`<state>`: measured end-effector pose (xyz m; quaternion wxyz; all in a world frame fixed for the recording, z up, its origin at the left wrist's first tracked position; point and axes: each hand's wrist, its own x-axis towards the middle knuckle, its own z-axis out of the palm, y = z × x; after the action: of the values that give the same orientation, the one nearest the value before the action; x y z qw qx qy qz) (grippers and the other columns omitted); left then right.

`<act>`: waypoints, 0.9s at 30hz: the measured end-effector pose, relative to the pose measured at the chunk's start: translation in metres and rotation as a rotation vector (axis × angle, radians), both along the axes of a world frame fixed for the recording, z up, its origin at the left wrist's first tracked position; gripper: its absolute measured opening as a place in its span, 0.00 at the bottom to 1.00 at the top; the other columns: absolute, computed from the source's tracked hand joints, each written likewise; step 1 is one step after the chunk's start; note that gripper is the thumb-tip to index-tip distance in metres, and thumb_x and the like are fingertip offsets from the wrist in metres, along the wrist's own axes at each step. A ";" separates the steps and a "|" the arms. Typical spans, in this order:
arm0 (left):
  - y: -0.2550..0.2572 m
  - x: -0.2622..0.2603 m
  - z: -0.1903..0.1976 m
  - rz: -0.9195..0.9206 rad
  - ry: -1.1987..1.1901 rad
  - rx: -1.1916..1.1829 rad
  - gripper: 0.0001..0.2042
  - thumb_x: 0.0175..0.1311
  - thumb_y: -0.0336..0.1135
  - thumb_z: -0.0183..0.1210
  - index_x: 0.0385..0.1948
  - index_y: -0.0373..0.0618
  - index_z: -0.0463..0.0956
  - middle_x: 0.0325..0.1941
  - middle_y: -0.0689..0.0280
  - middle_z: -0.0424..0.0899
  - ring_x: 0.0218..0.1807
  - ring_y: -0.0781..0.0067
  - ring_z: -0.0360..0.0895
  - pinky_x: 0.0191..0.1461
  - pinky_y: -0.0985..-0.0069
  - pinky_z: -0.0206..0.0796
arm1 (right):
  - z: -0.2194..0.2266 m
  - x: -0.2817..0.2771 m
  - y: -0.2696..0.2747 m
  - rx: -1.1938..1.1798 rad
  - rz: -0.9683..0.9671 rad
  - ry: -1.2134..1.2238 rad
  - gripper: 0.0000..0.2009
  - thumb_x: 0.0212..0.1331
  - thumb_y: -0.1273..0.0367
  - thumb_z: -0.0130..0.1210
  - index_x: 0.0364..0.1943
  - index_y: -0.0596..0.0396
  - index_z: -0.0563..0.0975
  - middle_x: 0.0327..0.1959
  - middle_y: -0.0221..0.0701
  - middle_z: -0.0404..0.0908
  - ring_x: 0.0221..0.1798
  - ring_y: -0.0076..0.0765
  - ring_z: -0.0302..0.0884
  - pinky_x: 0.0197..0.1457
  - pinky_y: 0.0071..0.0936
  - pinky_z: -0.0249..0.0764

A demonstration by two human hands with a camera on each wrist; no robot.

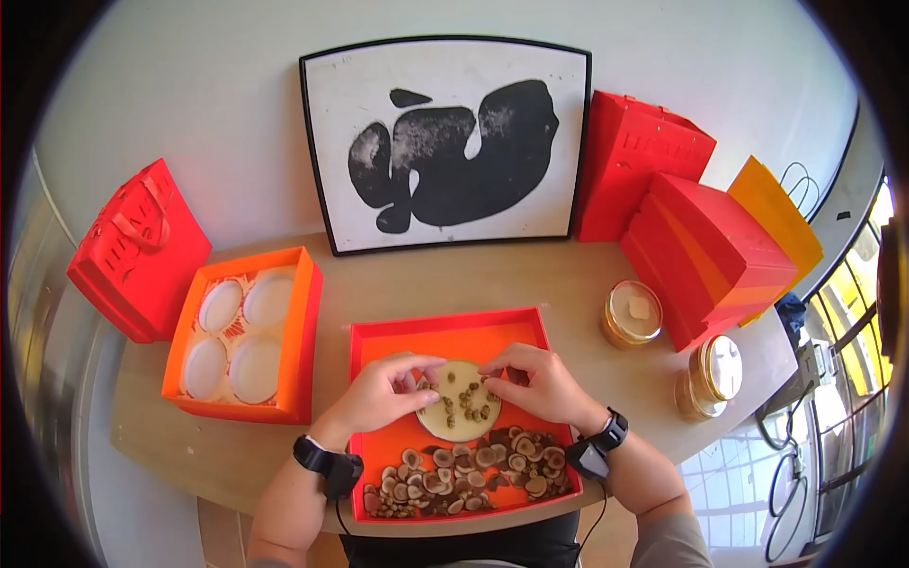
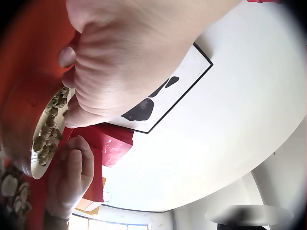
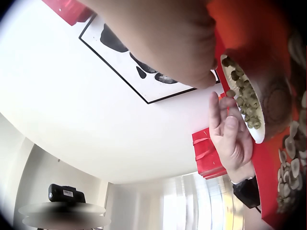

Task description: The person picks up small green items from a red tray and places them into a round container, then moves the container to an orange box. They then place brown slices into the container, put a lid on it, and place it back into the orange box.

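A round pale dish (image 1: 461, 427) stands in the orange-lined red tray (image 1: 383, 339), with small greenish-brown knobbly dried pieces (image 3: 247, 103) inside. My left hand (image 1: 383, 390) is at the dish's left side, thumb and forefinger apart over its rim. At the opposite rim my right hand (image 1: 544, 381) has its thumb and forefinger near each other beside a few pieces. Whether it pinches one I cannot tell. In the left wrist view the right hand's fingers (image 2: 79, 165) look curled. Round brown slices with pale rims (image 1: 464, 459) lie along the tray's near side, among smaller pieces.
An orange box (image 1: 308, 350) with several round white lids stands at left, by a red bag (image 1: 142, 251). At right are two glass jars (image 1: 630, 327) with pale lids, red boxes (image 1: 710, 256) and another red bag (image 1: 634, 156). A framed picture (image 1: 454, 237) leans at the back.
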<state>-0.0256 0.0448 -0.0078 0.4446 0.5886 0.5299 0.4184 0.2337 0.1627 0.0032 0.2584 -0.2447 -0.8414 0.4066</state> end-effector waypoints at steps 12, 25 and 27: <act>-0.003 -0.002 -0.001 -0.028 -0.169 -0.086 0.09 0.68 0.26 0.65 0.47 0.40 0.83 0.38 0.72 0.83 0.35 0.87 0.77 0.40 0.84 0.71 | 0.001 0.010 0.003 -0.058 0.271 -0.012 0.07 0.60 0.71 0.67 0.40 0.58 0.86 0.31 0.34 0.86 0.33 0.31 0.84 0.38 0.28 0.78; -0.034 0.028 0.043 -0.697 0.412 -0.341 0.15 0.61 0.37 0.70 0.48 0.45 0.86 0.31 0.65 0.90 0.28 0.75 0.85 0.34 0.76 0.74 | 0.031 0.043 -0.022 0.255 0.649 -0.766 0.09 0.57 0.64 0.63 0.42 0.45 0.86 0.37 0.30 0.87 0.42 0.45 0.85 0.45 0.39 0.79; -0.034 0.028 0.040 -0.693 0.489 -0.321 0.16 0.60 0.38 0.70 0.48 0.45 0.86 0.30 0.64 0.89 0.29 0.71 0.85 0.34 0.74 0.74 | 0.033 0.039 -0.028 0.275 0.657 -0.807 0.09 0.57 0.65 0.62 0.41 0.46 0.86 0.37 0.31 0.86 0.42 0.45 0.85 0.45 0.40 0.79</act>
<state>0.0025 0.0107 0.0319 0.5057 0.7365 0.4492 0.0060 0.2725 0.1352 0.0366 -0.1965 -0.0692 -0.9517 0.2257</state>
